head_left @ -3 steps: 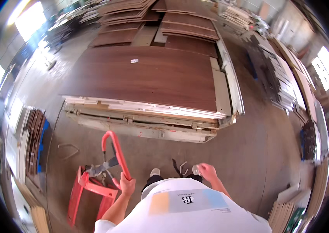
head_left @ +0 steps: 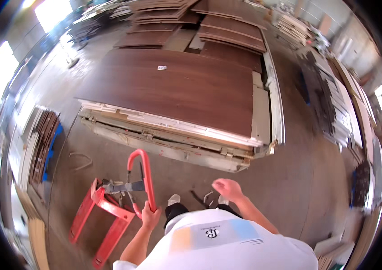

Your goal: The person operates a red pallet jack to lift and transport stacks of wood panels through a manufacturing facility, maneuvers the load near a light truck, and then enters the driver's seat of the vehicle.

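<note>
My left hand (head_left: 151,216) is wrapped round the lower end of the red looped handle (head_left: 149,180) of a pallet jack. The jack's two red forks (head_left: 113,242) lie low over the floor at the left, pointing back toward the lower edge. A dark grey shaft (head_left: 125,186) joins the handle to the jack. My right hand (head_left: 228,189) hangs in the air in front of my body, its fingers curled in a loose fist. Nothing sticks out of it. Ahead lies a large flat brown board (head_left: 177,90) on a stack of white-edged panels.
The stack rests in a worn metal frame (head_left: 186,155). More brown boards (head_left: 231,33) are piled behind it. Panels on a blue pallet (head_left: 52,153) stand at left, and dark and white panels (head_left: 326,94) at right. A bent rod (head_left: 80,161) and a dark strap (head_left: 198,198) lie on the floor.
The view has tilted and turned slightly. My right hand has moved left and up, closer to the middle. My left hand keeps its hold on the pallet jack handle.
</note>
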Tool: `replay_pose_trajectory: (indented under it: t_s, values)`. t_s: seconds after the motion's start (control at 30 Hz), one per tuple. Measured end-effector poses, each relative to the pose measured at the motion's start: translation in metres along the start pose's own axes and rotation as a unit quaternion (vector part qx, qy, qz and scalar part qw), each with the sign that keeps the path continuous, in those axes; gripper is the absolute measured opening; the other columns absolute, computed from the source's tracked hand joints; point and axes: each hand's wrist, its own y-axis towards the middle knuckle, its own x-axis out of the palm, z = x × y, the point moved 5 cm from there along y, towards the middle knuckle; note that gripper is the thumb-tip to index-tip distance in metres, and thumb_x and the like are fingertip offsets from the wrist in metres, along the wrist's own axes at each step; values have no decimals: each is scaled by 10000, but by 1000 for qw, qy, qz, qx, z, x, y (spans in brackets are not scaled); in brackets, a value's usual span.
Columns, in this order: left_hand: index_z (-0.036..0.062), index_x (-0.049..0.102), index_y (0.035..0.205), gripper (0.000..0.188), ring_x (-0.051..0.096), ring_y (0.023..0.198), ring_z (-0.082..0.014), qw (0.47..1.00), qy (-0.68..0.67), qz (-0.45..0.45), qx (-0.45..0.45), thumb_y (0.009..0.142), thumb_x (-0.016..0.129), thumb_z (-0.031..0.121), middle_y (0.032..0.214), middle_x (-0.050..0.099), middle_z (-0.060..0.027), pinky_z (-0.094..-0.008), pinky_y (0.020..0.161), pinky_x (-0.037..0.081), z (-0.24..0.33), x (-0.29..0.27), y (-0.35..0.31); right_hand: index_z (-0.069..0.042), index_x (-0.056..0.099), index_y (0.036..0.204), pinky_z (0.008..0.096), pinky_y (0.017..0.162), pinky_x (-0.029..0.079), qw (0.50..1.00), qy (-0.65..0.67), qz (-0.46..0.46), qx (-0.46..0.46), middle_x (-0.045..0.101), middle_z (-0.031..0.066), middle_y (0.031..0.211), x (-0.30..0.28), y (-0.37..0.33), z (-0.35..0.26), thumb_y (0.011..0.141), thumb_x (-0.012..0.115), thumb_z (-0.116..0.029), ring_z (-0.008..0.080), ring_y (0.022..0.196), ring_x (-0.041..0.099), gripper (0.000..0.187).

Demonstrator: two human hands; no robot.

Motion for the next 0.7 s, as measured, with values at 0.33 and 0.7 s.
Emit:
replay_pose_trajectory:
  t_s: [0.33, 0.7]
  values:
    - [117, 703, 906, 306, 657, 596, -310, 995, 41, 83, -32, 901, 806, 405, 649, 620, -105, -421, 580, 513, 133, 219, -244, -113, 724, 1186, 505, 1160, 432, 807, -41, -85, -583, 747, 95, 1215, -92, -25, -29, 944, 727, -436, 310, 1196, 674, 403]
    - [87, 712, 862, 232, 632, 796, -362, 926, 86, 365, 40, 788, 825, 275, 799, 649, -105, -478, 749, 493, 232, 344, -531, -14, 815, 955, 511, 932, 569, 629, -400, -509, -430, 785, 196, 961, -150, -237, 96, 1045, 353, -708, 386, 1006, 747, 839]
